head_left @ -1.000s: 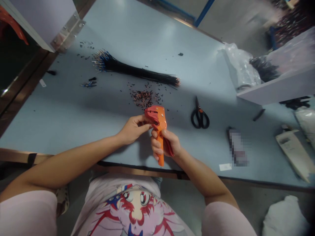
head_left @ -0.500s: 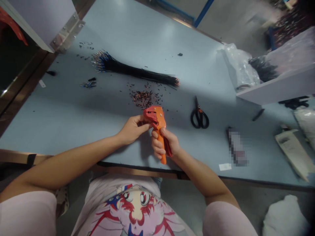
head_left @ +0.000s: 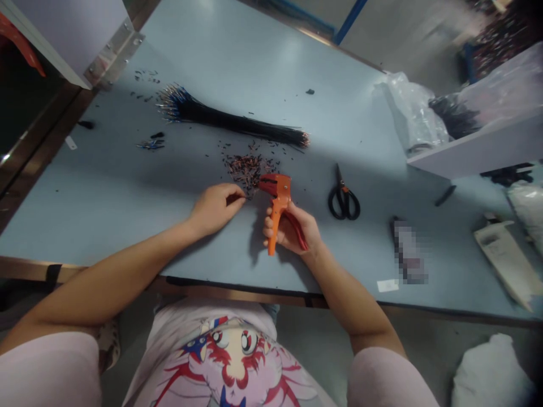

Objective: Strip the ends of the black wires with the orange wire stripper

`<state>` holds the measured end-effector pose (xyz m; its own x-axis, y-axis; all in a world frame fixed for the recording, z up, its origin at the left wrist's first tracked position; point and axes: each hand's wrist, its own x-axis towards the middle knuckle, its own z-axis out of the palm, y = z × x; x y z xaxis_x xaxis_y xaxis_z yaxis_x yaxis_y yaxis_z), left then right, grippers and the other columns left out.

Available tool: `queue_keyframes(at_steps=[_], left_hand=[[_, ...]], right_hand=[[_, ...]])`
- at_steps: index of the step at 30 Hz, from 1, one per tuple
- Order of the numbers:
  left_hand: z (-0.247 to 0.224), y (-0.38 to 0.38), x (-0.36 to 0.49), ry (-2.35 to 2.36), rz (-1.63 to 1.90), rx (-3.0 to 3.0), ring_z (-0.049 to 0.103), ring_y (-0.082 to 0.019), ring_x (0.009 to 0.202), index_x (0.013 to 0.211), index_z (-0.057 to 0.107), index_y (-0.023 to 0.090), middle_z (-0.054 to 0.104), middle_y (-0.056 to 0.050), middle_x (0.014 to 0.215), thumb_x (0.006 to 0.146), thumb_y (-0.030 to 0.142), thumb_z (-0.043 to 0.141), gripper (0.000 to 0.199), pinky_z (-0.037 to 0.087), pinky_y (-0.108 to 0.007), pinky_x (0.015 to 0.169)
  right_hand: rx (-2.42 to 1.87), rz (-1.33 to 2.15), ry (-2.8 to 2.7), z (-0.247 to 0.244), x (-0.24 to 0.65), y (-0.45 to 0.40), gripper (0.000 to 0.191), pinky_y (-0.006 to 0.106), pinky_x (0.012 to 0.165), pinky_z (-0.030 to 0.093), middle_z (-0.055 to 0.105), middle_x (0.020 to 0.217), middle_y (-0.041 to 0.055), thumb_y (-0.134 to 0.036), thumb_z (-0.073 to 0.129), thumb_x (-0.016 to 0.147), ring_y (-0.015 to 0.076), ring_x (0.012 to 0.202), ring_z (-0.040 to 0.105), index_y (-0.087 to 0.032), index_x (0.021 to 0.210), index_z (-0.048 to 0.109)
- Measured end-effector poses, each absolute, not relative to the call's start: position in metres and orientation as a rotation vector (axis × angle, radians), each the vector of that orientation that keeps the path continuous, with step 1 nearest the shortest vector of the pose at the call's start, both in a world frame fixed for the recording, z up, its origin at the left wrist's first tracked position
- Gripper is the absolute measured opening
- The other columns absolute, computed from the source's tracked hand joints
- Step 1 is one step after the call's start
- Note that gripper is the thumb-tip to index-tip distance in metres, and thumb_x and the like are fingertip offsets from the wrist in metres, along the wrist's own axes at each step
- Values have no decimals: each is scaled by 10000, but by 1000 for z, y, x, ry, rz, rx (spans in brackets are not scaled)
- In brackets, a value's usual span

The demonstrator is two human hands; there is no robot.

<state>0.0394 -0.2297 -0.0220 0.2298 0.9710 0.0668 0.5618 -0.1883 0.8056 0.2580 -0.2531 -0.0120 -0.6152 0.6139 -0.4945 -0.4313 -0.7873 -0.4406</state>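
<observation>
Closed grip by the right hand (head_left: 291,229) on the handles of an orange wire stripper (head_left: 278,206), its jaw end just right of the pile of wire offcuts (head_left: 246,172). Loosely curled left hand (head_left: 216,208) at the pile's left edge, nearly touching it; any small piece held impossible to tell. Black wire bundle (head_left: 229,121) beyond the pile, scissors (head_left: 343,198) well right. Steady palm hold and level jaw end advisable.

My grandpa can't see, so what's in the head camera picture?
A person's right hand holds an orange wire stripper over a pale blue workbench, the left hand beside a heap of wire bits. A bundle of black wires lies beyond.
</observation>
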Motion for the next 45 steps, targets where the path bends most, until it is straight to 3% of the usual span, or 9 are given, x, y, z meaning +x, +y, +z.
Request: queue_keyframes(at_steps=[4, 9, 14, 19, 21, 27, 32, 39, 45], left_hand=[[-20, -223, 31, 1545, 766, 1963, 589, -179, 698, 812, 663, 198, 681, -48, 778, 808, 278, 561, 129, 397, -276, 619], [-18, -229, 42, 1211, 670, 1653, 621, -144, 626, 839, 588, 176, 686, -32, 724, 850, 241, 503, 108, 451, -260, 627], [-28, -224, 45, 1240, 1075, 1628, 630, -175, 953, 850, 632, 170, 669, -77, 1057, 829, 242, 553, 110, 469, -305, 849], [-24, -214, 35, 1283, 1310, 1296, 487, -68, 463, 879, 635, 193, 597, 16, 681, 818, 292, 586, 127, 399, -214, 475], [-20, -213, 34, 1281, 1303, 1232, 425, -60, 424, 872, 625, 200, 542, 38, 596, 820, 262, 573, 96, 352, -203, 431], [-17, -217, 37, 1281, 1255, 1191, 563, -91, 547, 804, 574, 172, 642, 1, 652, 799, 252, 606, 87, 458, -217, 550], [-16, -220, 36, 1306, 1214, 1306, 543, -93, 522, 763, 584, 168, 603, 17, 592, 788, 277, 634, 122, 433, -217, 526], [-18, -224, 35, 1359, 1270, 1689, 582, -130, 776, 855, 660, 188, 653, -15, 832, 836, 260, 592, 101, 443, -250, 721], [-8, -226, 33, 1401, 1206, 1935, 529, -148, 712, 763, 647, 185, 609, -24, 743, 839, 243, 566, 126, 403, -279, 694]], right_hand=[[-883, 2319, -426, -11, 261, -253, 360, 441, 691, 575, 663, 816, 90, -416, 384, 929, 216, 705, 661, -113, 975, 574], [-875, 2153, -421, -10, 263, -250, 307, 445, 696, 579, 661, 812, 74, -370, 400, 915, 204, 709, 651, -129, 969, 583], [-914, 2020, -429, -10, 265, -246, 283, 402, 707, 573, 657, 816, 68, -351, 413, 898, 192, 729, 648, -140, 958, 593], [-926, 1979, -513, -15, 265, -249, 227, 416, 759, 559, 651, 846, 47, -326, 496, 846, 188, 756, 654, -164, 981, 580], [-934, 1986, -613, -18, 264, -251, 234, 424, 770, 553, 653, 859, 42, -311, 556, 811, 196, 771, 662, -176, 1001, 570], [-899, 2061, -863, -21, 260, -258, 347, 432, 737, 554, 666, 880, 66, -286, 694, 736, 228, 782, 686, -152, 1027, 562], [-928, 2074, -944, -22, 261, -260, 393, 432, 724, 555, 666, 888, 82, -298, 712, 732, 236, 782, 688, -129, 1054, 562], [-907, 2154, -1014, -21, 263, -263, 393, 414, 692, 561, 667, 911, 97, -328, 701, 770, 249, 792, 691, -119, 1074, 566], [-908, 2135, -1005, -13, 259, -271, 349, 405, 665, 562, 670, 884, 87, -320, 684, 786, 238, 759, 684, -128, 1054, 568]])
